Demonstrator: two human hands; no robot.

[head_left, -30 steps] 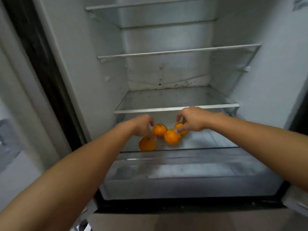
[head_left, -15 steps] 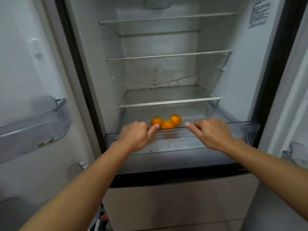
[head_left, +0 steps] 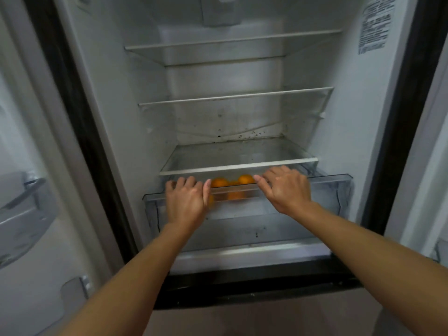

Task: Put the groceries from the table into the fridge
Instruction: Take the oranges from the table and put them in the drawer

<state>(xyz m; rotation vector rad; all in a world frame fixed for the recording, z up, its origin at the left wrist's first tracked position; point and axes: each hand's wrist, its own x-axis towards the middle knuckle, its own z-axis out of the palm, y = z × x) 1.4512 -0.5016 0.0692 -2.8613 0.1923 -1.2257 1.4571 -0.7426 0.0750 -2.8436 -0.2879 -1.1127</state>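
The fridge (head_left: 116,98) stands open in front of me. Its clear crisper drawer (head_left: 327,181) sticks partly out at the bottom, under the lowest glass shelf (head_left: 237,165). Several oranges (head_left: 219,182) lie in the drawer, partly hidden by the shelf edge and seen through the drawer's front wall. My left hand (head_left: 186,202) has its fingers curled over the left part of the drawer's front rim. My right hand (head_left: 286,190) holds the same rim to the right of the oranges.
Two more glass shelves (head_left: 232,95) above hold nothing. The open left door carries a clear door bin (head_left: 24,209). Another door edge (head_left: 417,166) runs along the right. A dark frame strip (head_left: 254,287) lies below the drawer.
Both hands left the oranges and took the drawer's front rim. The drawer has slid further in, so the oranges now sit half under the shelf. My view has pulled back and up.
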